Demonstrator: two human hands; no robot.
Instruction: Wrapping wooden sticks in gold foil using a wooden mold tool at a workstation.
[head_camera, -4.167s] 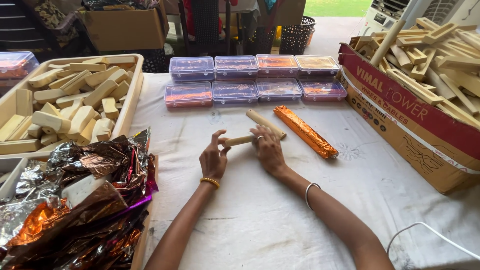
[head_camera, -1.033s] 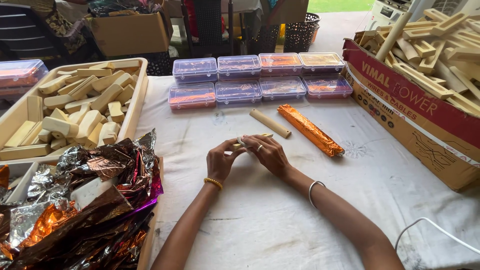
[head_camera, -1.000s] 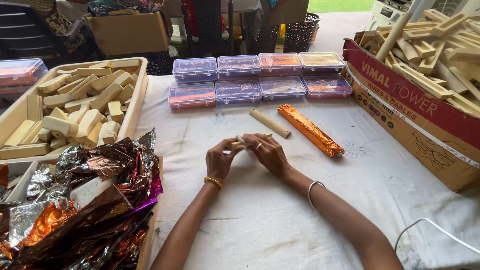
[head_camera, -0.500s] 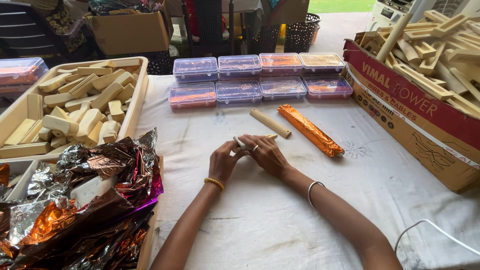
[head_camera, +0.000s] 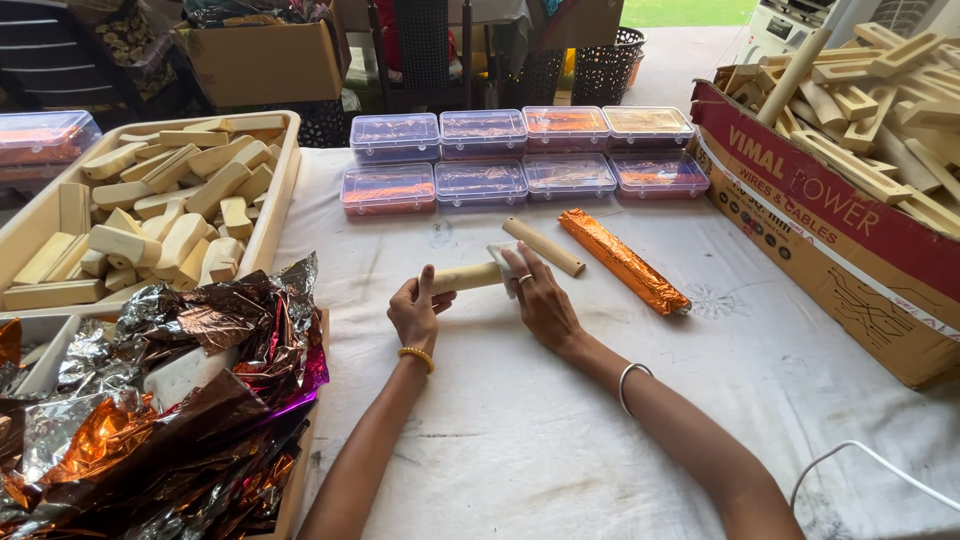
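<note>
Both hands have shifted since the earlier frames: the wooden stick (head_camera: 468, 277), previously raised between the fingers, now lies nearly flat just above the counter (head_camera: 520, 440), and a small white cloth (head_camera: 503, 258) now shows at its right end.

Left forearm enters from 6 o'clock and angles up toward 12 o'clock; a yellow bangle (head_camera: 416, 354) sits on the wrist. The left hand (head_camera: 415, 312) is partly closed, fingers curled around the left end of the wooden stick, grasping it.

Right forearm enters from 5 o'clock and runs toward 11 o'clock; a silver bangle (head_camera: 628, 378) circles the wrist. The right hand (head_camera: 545, 300) is mostly extended, fingers pressing the white cloth against the right end of the wooden stick.

The wooden stick sits at the centre of the counter, long axis running from 8 to 2 o'clock. A second bare stick (head_camera: 543, 246) lies just beyond the right hand at 1 o'clock. An orange foil-wrapped stick (head_camera: 624, 261) lies beside it at 2 o'clock, apart from both hands. Crumpled foil sheets (head_camera: 170, 400) lie at 8 o'clock.
</note>
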